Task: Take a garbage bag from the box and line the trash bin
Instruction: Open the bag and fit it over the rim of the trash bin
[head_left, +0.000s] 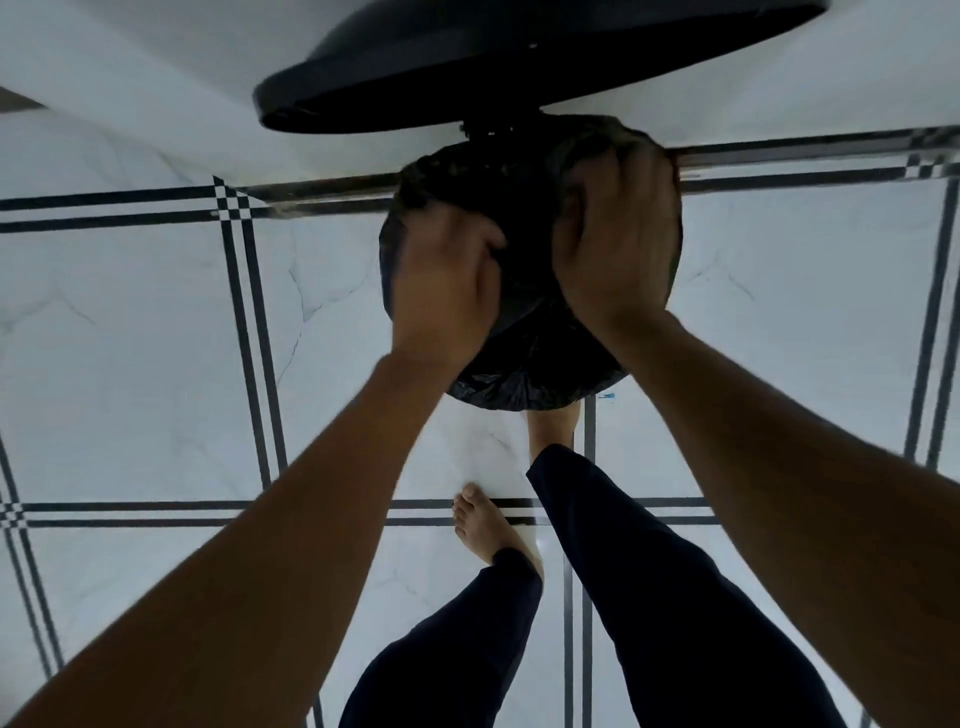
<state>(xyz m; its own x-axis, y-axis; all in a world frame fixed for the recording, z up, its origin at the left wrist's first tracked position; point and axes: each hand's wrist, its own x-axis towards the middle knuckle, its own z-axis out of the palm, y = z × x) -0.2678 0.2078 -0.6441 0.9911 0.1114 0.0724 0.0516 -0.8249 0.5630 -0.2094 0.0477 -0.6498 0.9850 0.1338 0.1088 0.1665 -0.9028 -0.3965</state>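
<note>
A round trash bin stands on the floor against the wall, its black lid (467, 67) swung up and open behind it. A black garbage bag (524, 364) is draped over the bin's mouth and hangs down its front. My left hand (447, 280) presses on the bag at the left side of the rim, fingers curled into the plastic. At the right side of the rim my right hand (618, 234) grips the bag. The bin's body is hidden under the bag and my hands. No box is in view.
White marble floor tiles (130, 338) with black double lines spread around the bin. A white wall (156, 78) rises just behind it. My bare feet (488, 525) and dark trouser legs stand close in front of the bin.
</note>
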